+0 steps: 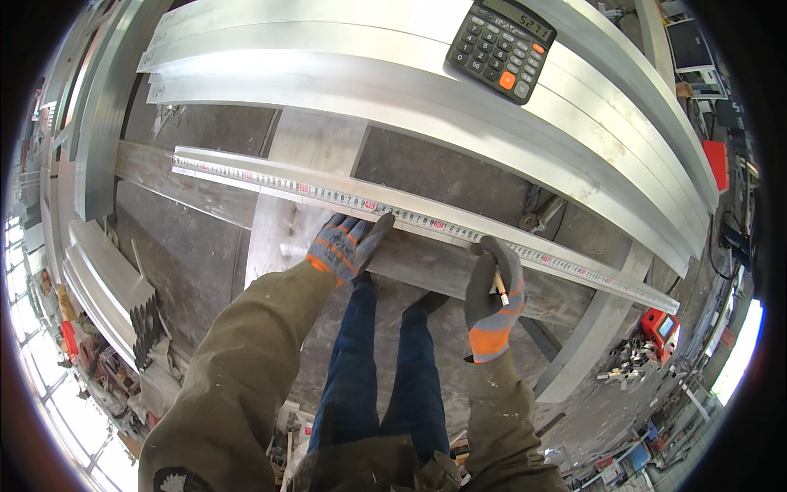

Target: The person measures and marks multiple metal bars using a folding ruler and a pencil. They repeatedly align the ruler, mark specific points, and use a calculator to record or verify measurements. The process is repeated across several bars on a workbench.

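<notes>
A long, thin metal profile (525, 234) lies slantwise in front of me across the supports. The pale blade of a tape measure (328, 195) is stretched along it. My left hand (344, 246), in a grey and orange glove, grips the near edge of the profile, one digit reaching onto the tape. Farther right, my right hand (496, 299) wears a matching glove and has its fingertips at the near edge of the tape. A short pencil-like stick (499, 287) is tucked in its grasp. The undersides of both hands are hidden.
Beyond the profile lie several broad silvery metal bars (328, 61), with a black calculator (504, 49) on top. Ribbed metal lengths (106, 283) are stacked at left. A red device (658, 328) sits by small metal offcuts (631, 361) at right. Crossbeams (590, 344) support the work.
</notes>
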Motion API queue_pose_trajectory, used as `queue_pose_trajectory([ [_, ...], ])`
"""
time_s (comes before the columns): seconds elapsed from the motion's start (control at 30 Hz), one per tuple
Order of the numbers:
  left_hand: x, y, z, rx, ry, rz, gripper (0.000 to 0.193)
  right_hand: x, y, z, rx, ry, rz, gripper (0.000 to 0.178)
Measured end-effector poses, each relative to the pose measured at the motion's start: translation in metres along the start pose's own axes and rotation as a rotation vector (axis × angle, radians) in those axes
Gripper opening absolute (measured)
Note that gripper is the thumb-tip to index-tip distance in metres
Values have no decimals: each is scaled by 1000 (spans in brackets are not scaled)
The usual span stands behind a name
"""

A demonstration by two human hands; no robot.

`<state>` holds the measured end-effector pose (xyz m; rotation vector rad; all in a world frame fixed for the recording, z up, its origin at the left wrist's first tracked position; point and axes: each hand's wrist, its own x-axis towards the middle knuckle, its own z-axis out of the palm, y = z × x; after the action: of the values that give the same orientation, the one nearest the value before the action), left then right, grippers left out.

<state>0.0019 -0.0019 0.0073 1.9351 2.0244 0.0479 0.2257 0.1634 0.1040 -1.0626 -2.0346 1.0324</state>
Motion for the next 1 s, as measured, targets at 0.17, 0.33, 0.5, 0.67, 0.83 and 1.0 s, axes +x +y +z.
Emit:
queue_pose_trajectory([
  [0.17,0,-2,4,16,34,16,66,32,19,-29,-167,16,-190,31],
  [0.33,-2,0,3,-35,35,6,61,86,31,-47,-170,81,-92,31],
  [0.5,-1,1,-2,-30,-21,-21,63,182,43,-33,-21,211,-182,22],
  [0.67,-4,-2,0,67,-19,34,64,274,51,-7,-123,192,-171,26],
  [0.83,-7,-5,12,-57,15,-38,58,323,58,24,-40,154,-95,23],
  [1.0,-5,-9,17,-75,224,47,58,326,68,25,-178,148,12,22],
])
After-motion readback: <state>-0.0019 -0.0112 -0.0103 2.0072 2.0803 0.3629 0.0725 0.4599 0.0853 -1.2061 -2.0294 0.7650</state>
